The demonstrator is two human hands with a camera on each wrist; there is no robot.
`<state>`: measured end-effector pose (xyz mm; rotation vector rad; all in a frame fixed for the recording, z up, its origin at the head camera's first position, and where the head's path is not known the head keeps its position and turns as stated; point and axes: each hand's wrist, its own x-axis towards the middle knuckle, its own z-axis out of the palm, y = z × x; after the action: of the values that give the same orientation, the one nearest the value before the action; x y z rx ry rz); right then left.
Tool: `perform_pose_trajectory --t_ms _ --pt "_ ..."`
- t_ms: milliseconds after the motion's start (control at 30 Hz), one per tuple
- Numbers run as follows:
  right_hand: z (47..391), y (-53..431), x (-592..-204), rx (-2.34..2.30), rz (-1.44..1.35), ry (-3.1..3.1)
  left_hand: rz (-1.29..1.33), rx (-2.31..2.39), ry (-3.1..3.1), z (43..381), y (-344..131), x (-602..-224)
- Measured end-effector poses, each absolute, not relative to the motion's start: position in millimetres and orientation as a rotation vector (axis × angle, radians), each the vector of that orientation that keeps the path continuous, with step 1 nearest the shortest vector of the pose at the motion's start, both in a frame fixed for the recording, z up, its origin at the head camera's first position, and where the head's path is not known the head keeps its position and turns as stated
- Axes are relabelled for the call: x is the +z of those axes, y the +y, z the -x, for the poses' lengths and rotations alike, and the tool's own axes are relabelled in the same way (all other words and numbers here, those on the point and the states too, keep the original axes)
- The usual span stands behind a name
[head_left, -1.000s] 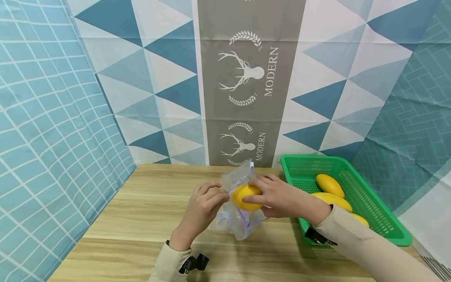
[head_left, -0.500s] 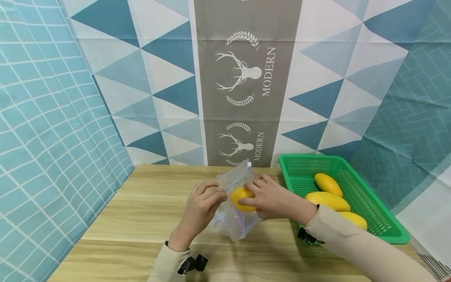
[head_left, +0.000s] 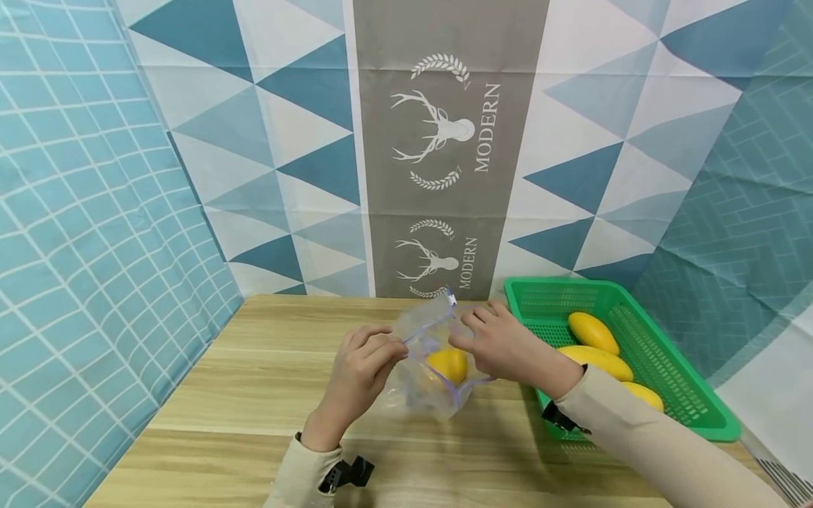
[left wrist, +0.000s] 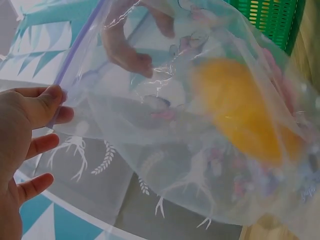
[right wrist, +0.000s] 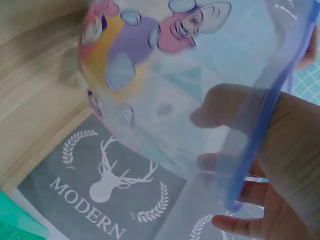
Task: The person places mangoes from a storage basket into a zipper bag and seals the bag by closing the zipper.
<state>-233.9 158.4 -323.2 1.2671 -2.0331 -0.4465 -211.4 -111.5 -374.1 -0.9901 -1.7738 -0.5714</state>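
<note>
My left hand [head_left: 368, 367] pinches the purple-edged rim of a clear zip bag [head_left: 419, 324] between thumb and fingertips; the left wrist view shows its other fingers spread apart. A yellow mango [head_left: 448, 365] lies inside the bag, blurred through the film in the left wrist view. My right hand [head_left: 502, 346] is at the bag's mouth, above and right of the mango. Through the film in the right wrist view, its thumb [right wrist: 220, 105] reaches inside the bag, bent and apart from the fingers, with nothing between. Cartoon prints [right wrist: 185, 25] mark the bag's side.
At the right, a green plastic basket [head_left: 705, 402] holds several yellow mangoes [head_left: 593, 333]. My right forearm crosses its near edge. The wooden table [head_left: 254, 395] meets a patterned cloth wall [head_left: 432, 176] behind and a blue tiled-print sheet [head_left: 95, 212] at the left.
The right hand has let go of the mango, which dropped deeper into the bag. That hand has drawn slightly up and right, while the left hand keeps its pinch on the rim.
</note>
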Motion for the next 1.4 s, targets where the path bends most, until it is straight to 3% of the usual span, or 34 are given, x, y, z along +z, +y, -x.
perform_pose_trajectory --t_ms 967,1400 --pt "237.2 164.2 -322.1 -0.478 -1.282 -2.071 0.941 -0.539 -1.818 211.0 -111.4 -372.8" --pt "239.6 170.7 -319.9 -0.237 -1.506 -2.114 0.917 -0.554 -1.819 211.4 -108.7 -375.1"
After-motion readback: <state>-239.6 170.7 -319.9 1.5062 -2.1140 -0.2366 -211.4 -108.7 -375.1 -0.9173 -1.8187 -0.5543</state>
